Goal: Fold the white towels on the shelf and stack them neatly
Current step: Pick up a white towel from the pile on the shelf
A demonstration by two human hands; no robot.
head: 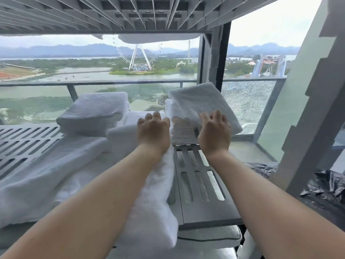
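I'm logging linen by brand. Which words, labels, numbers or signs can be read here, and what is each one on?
No text is legible anywhere in this view.
Small dark tag on the towel stack, beside the right hand: too small and blurred to read.
Distant buildings and the big wheel beyond the glass: no readable signs.

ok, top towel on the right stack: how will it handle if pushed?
Top towel sits tilted on the stack, so a push would probably slide it off. It looks like thick terry, likely soft and floppy: it should sag if lifted by one edge. Probably light for its bulk.
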